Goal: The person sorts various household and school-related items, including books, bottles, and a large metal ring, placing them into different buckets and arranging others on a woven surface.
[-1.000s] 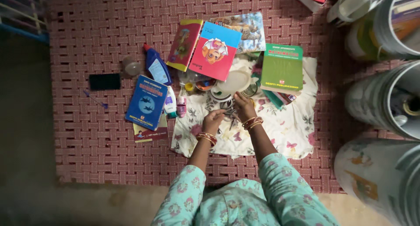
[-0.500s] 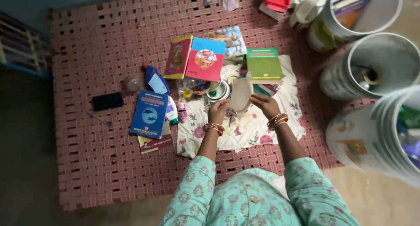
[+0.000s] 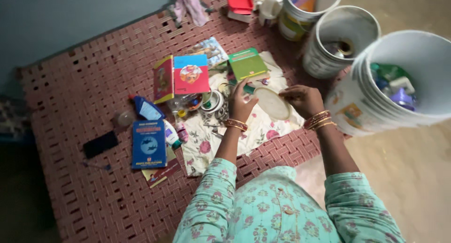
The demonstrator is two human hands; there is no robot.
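Both my hands hold a round white lid (image 3: pixel 272 103) above a floral cloth (image 3: pixel 211 144) spread on a pink woven cot. My left hand (image 3: pixel 241 102) grips the lid's left edge, and my right hand (image 3: pixel 304 99) grips its right edge. Under the left hand lie a small round tin (image 3: pixel 213 101), some metal bits and small bottles. A green book (image 3: pixel 246 63) lies just beyond the lid. Gold bangles ring both wrists.
Red and yellow picture books (image 3: pixel 190 74), a blue book (image 3: pixel 149 144), a blue bottle (image 3: pixel 144 108) and a black phone (image 3: pixel 100 144) lie on the woven cot (image 3: pixel 70 92). Three white buckets (image 3: pixel 404 83) stand at the right, the nearest holding plastic items. A red box (image 3: pixel 239 1) sits at the back.
My hands lifted the white lid off the cloth and carried it right, toward the buckets. The view swung right, bringing the nearest bucket's inside into sight.
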